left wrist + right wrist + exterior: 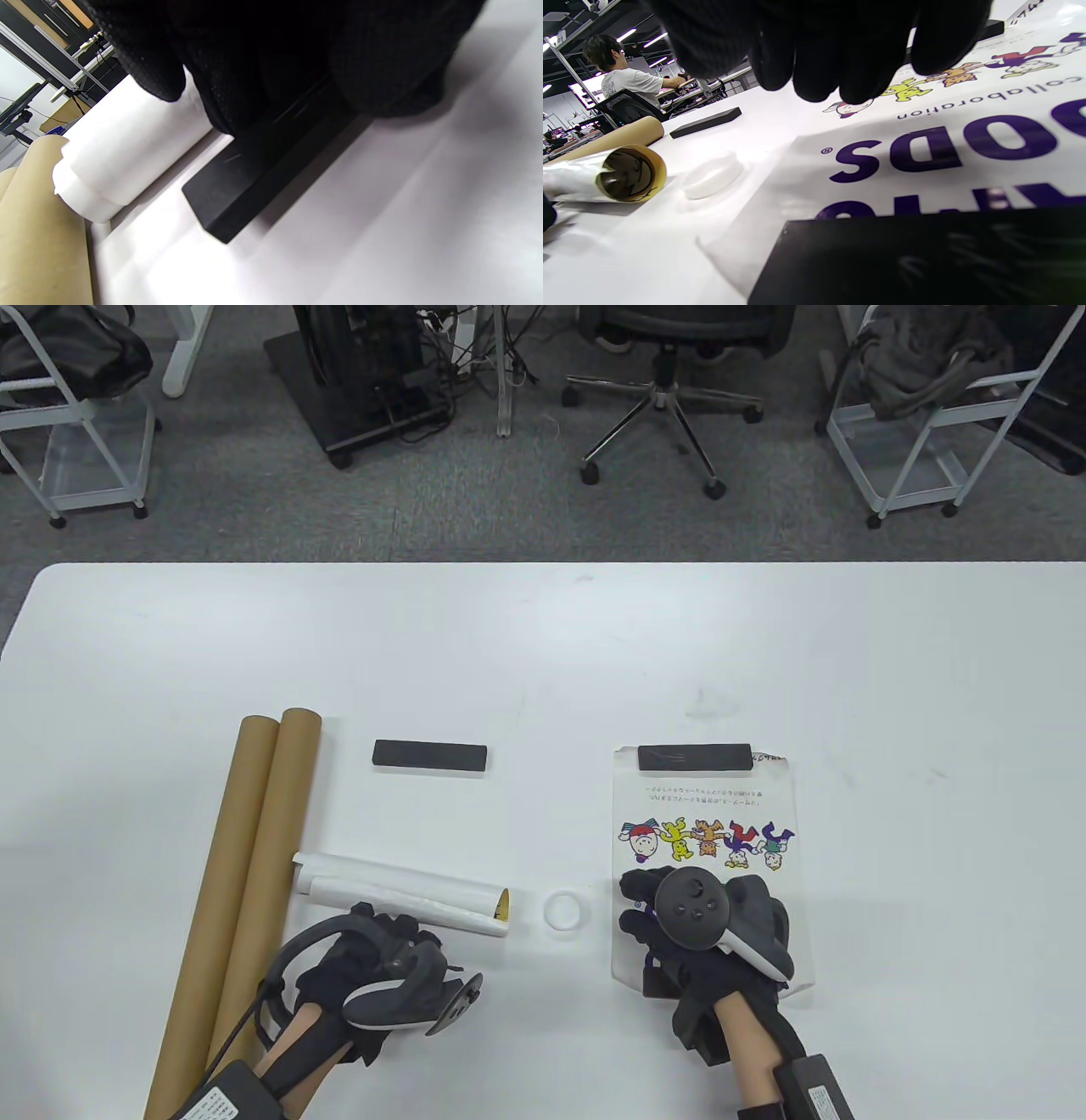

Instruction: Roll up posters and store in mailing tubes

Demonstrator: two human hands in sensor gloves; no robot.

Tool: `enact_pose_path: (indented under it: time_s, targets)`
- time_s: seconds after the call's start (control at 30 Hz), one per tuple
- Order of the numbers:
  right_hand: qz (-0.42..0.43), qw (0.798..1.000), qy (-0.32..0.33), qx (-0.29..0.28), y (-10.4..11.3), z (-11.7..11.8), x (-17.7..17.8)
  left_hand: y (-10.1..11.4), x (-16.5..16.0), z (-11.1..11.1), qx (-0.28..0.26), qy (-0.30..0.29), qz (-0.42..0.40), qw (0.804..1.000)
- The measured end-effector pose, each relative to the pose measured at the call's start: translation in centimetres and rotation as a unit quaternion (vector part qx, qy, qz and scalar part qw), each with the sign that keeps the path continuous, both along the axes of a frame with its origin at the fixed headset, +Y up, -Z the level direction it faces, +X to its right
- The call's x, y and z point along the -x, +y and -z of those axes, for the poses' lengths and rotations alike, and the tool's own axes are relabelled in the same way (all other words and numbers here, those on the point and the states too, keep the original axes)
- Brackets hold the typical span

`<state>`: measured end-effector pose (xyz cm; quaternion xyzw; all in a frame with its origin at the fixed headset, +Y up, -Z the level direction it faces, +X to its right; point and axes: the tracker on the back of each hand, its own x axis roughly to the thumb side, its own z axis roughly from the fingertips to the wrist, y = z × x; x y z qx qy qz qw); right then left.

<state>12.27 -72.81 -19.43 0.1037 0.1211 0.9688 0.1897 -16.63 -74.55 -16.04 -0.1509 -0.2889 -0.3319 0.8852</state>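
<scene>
Two brown mailing tubes [237,891] lie side by side at the table's [543,645] left, running from the near edge away from the person. Just right of them lies a rolled poster [399,895], white outside with a brown inner turn showing at its right end. The left hand [373,959] sits at the near side of that roll; in the left wrist view its gloved fingers [237,84] come down onto a black bar [237,186] lying along the roll, though whether they grip the bar or only press on it is hard to tell. A white ring-shaped cap [565,912] lies between the roll and a flat poster [708,823] printed with cartoon figures. A black weight [695,757] holds that poster's far edge, and another black bar [431,755] lies alone, well apart from it to the left. The right hand [704,925] rests on the near half of the flat poster, fingers stretched forward and close together, above a dark block [925,258] at the sheet's near edge.
</scene>
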Motion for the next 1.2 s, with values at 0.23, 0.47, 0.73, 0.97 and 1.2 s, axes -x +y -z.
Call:
enact_pose_path:
  time_s: [0.23,0.47,0.73,0.97,1.2]
  targets:
    - [0.000,1.000,0.000,0.000,0.0,0.0,0.0,0.2,0.2,-0.3,-0.022,-0.010,-0.004,1.000]
    - [0.000,1.000,0.000,-0.002,0.0,0.0,0.0,4.0,2.2,1.0,-0.097,0.041,-0.074,0.992]
    - [-0.001,1.000,0.000,-0.001,0.0,0.0,0.0,3.9,3.1,2.4,-0.124,0.066,-0.071,0.988]
    - [0.001,1.000,-0.001,0.000,0.0,0.0,0.0,2.8,2.9,3.5,-0.125,0.074,-0.061,0.988]
    - [0.001,1.000,-0.001,0.001,0.0,0.0,0.0,1.9,2.9,4.2,-0.137,0.070,-0.073,0.985]
